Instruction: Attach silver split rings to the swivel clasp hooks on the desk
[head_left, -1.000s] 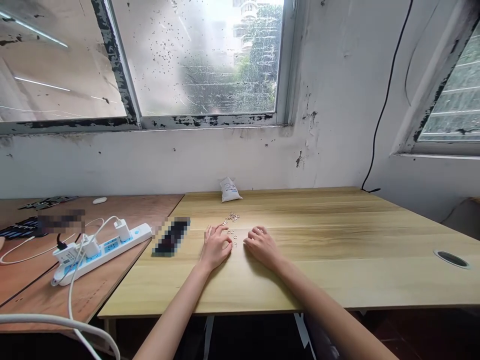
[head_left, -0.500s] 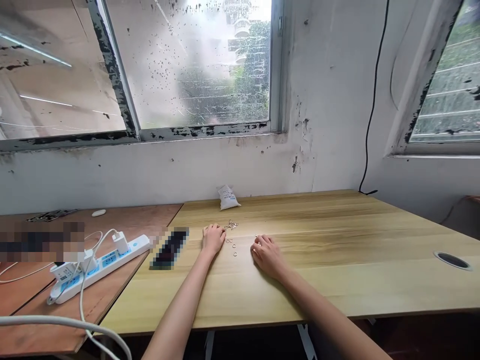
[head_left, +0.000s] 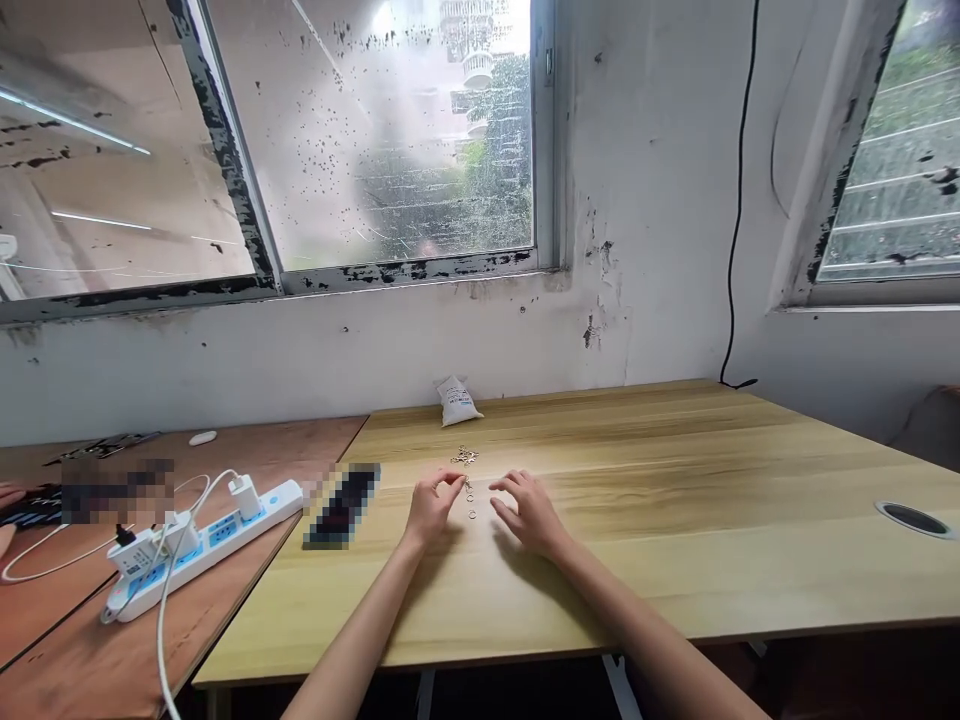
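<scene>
My left hand (head_left: 433,506) is over the wood-grain table, thumb and forefinger pinched together on what looks like a small metal ring (head_left: 467,482). Just below those fingertips, more thin rings (head_left: 472,515) lie in a short column on the tabletop. Behind them is a little pile of shiny metal pieces (head_left: 465,456), too small to make out one by one. My right hand (head_left: 527,512) hovers to the right of the rings, its thumb and fingers apart with nothing visible between them.
A white printed packet (head_left: 457,402) stands at the table's back edge. Left of my hand lies a blurred dark flat object (head_left: 343,507). On the adjoining reddish table are a white power strip (head_left: 210,548) with plugs and cables, and part of another person's hand (head_left: 9,494).
My left hand has lifted from beside the pile and come forward, pinching over the rings. My right hand's fingers have opened out. Another person's hand now shows at the far left.
</scene>
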